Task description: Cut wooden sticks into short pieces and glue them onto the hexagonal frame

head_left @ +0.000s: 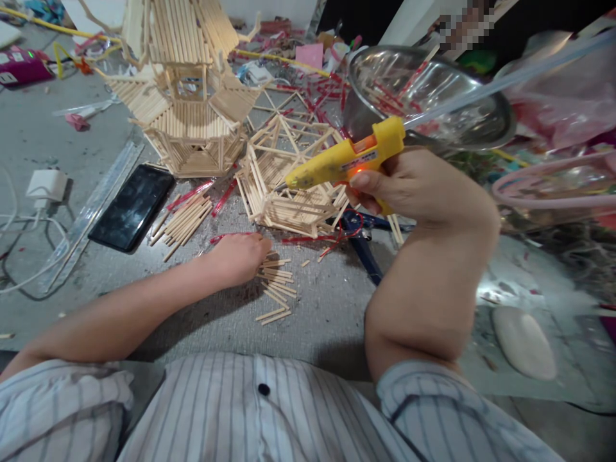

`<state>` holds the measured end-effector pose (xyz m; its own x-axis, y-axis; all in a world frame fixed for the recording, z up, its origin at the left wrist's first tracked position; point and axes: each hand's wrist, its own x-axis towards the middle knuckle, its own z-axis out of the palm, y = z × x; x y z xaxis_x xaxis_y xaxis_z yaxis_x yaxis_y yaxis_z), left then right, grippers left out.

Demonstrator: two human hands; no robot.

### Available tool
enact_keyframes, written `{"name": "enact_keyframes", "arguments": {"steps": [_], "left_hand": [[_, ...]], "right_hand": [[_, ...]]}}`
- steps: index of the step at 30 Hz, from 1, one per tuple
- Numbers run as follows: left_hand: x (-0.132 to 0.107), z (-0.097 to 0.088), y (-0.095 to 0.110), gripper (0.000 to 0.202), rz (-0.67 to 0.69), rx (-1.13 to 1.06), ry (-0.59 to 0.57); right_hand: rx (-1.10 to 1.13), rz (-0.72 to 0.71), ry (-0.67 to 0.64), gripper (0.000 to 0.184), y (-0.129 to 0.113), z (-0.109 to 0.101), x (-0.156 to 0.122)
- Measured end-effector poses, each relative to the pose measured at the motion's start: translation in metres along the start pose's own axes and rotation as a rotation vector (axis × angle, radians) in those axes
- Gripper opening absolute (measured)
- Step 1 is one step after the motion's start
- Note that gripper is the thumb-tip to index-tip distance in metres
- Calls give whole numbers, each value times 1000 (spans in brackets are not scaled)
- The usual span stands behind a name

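Note:
My right hand [416, 186] is closed around the handle of a yellow glue gun [332, 163], with an orange light glowing by my thumb. A long clear glue stick [500, 83] runs out of its back. The nozzle points left, over a small open frame of wooden sticks [301, 215]. My left hand [240, 258] is low on the table with its fingers curled, at the upper end of a spread of short wooden sticks [278, 277]; its fingertips are partly hidden. Behind stands a tiered wooden-stick pagoda model [192, 119].
Longer sticks [185, 221] lie in a bundle beside a black phone [132, 206]. Dark blue-handled pliers [363, 250] rest under my right forearm. A steel bowl [359, 106] holds red wrappers. A white charger [47, 186] with cables sits left; a white stone-like object [524, 343] lies right.

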<state>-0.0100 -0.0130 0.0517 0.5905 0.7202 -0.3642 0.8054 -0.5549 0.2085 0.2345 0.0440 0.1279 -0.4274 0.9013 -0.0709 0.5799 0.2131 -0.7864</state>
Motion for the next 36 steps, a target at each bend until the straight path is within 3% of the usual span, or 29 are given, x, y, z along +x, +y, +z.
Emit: {"name": "enact_keyframes", "arguments": {"steps": [9, 21, 36], "left_hand": [[-1, -3, 1, 27, -11, -10, -14], [-2, -6, 2, 27, -14, 0, -23], [-9, -15, 6, 33, -7, 69, 7]], "right_hand": [[2, 56, -6, 50, 7, -3, 2], [17, -4, -13, 51, 11, -3, 2], [45, 58, 38, 48, 4, -3, 1]]}}
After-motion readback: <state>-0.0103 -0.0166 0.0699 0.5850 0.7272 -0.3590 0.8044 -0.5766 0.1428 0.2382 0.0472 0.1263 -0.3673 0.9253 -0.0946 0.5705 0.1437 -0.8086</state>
